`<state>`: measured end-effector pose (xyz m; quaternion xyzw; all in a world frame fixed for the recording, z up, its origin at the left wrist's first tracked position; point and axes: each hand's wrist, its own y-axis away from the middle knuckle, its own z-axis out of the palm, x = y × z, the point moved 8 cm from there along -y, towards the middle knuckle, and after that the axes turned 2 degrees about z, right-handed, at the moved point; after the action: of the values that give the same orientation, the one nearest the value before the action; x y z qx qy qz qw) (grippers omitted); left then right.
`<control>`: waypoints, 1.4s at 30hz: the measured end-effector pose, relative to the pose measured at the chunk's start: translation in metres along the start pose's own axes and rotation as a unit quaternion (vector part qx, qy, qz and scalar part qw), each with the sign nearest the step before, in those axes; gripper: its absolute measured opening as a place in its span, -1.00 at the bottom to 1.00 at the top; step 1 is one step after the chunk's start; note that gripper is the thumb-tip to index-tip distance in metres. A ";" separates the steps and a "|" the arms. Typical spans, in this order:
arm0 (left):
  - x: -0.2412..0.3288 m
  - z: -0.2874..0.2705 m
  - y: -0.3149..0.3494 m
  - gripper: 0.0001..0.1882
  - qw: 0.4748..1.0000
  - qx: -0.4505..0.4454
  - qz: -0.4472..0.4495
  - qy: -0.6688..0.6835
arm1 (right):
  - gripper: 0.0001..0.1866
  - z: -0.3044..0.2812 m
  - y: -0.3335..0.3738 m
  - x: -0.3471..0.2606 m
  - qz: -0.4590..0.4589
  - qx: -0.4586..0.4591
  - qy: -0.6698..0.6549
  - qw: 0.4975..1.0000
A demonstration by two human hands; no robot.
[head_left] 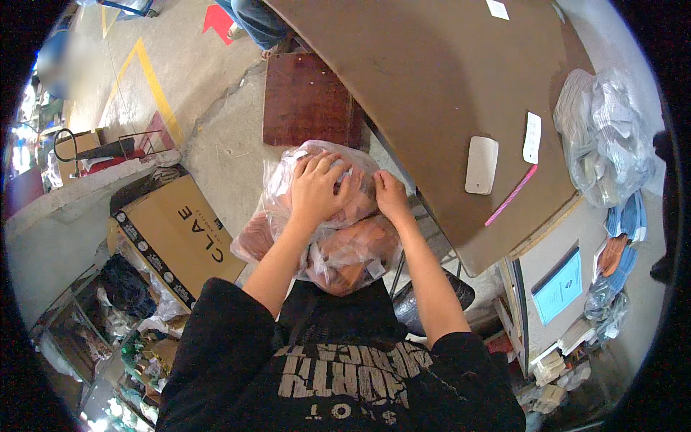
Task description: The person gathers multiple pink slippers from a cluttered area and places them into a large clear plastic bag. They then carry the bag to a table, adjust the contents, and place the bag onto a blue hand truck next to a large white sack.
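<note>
Currently, the clear plastic bundle of orange-brown pieces sits at the wearer's lap, just left of the brown table; the left hand lies over its far part with fingers moderately spread on the film, not closed around it. Right hand at the far right side of the bundle, fingers curled in narrowly; cannot tell whether they pinch the film. Surroundings: dark red wooden seat just beyond the bundle, cardboard box to the left, and a pink stick near two pale cards on the table, right.
</note>
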<state>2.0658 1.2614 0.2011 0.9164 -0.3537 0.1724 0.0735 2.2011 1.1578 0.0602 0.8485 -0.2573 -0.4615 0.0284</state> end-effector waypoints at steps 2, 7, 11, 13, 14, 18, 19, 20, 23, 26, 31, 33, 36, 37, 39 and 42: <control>-0.002 -0.005 0.024 -0.76 0.996 0.088 0.028 0.006 | -0.82 0.000 -0.006 -0.009 -0.014 -0.021 -0.014 1.000; -0.011 -0.002 0.052 -0.79 0.993 0.120 0.018 -0.008 | -0.78 0.018 -0.022 -0.048 -0.107 -0.073 0.004 0.992; -0.017 0.000 0.059 -0.81 0.993 0.121 0.009 -0.010 | -0.88 0.028 -0.021 -0.063 -0.109 -0.055 0.024 0.992; -0.019 0.003 0.062 -0.81 0.992 0.124 0.010 -0.018 | -0.88 0.027 -0.016 -0.067 -0.111 -0.019 0.016 0.993; -0.020 0.005 0.063 -0.81 0.992 0.125 0.010 -0.022 | -0.87 0.027 -0.014 -0.065 -0.091 -0.006 0.021 0.996; -0.020 0.018 0.062 -0.79 0.990 0.128 0.020 -0.051 | -0.91 0.025 -0.006 -0.064 -0.086 0.038 0.045 0.995; -0.019 0.021 0.061 -0.79 0.990 0.128 0.025 -0.061 | -0.91 0.027 -0.009 -0.056 -0.040 0.022 0.019 0.999; -0.019 0.025 0.060 -0.79 0.990 0.123 0.025 -0.068 | -0.90 0.029 -0.012 -0.049 0.000 0.012 -0.010 1.000; -0.017 0.034 0.058 -0.74 0.991 0.108 0.034 -0.071 | -0.70 0.044 -0.023 -0.035 0.094 -0.070 -0.015 0.993; -0.018 0.041 0.055 -0.72 0.990 0.095 0.044 -0.092 | -0.54 0.055 -0.030 -0.037 0.123 -0.132 0.037 0.983; -0.019 0.055 0.048 -0.67 0.987 0.075 0.066 -0.128 | -0.48 0.049 -0.028 -0.060 0.083 -0.113 0.091 0.986; -0.022 0.060 0.043 -0.69 0.987 0.060 0.063 -0.133 | -0.49 0.045 -0.026 -0.065 0.075 -0.105 0.080 0.988; -0.024 0.062 0.036 -0.68 0.987 0.053 0.068 -0.134 | -0.55 0.040 -0.025 -0.075 0.041 -0.072 0.090 0.992; -0.026 0.063 0.034 -0.67 0.987 0.044 0.066 -0.142 | -0.56 0.038 -0.025 -0.077 0.030 -0.059 0.092 0.994; -0.026 0.062 0.030 -0.67 0.984 0.035 0.069 -0.159 | -0.60 0.038 -0.025 -0.083 -0.005 -0.038 0.113 0.993; -0.029 0.061 0.029 -0.66 0.990 0.008 0.036 -0.136 | -0.67 0.036 -0.016 -0.088 -0.057 -0.021 0.171 0.983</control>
<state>2.0428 1.2425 0.1340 0.9184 -0.3920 0.0514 0.0106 2.1401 1.2186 0.1027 0.9274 -0.1897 -0.3161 0.0636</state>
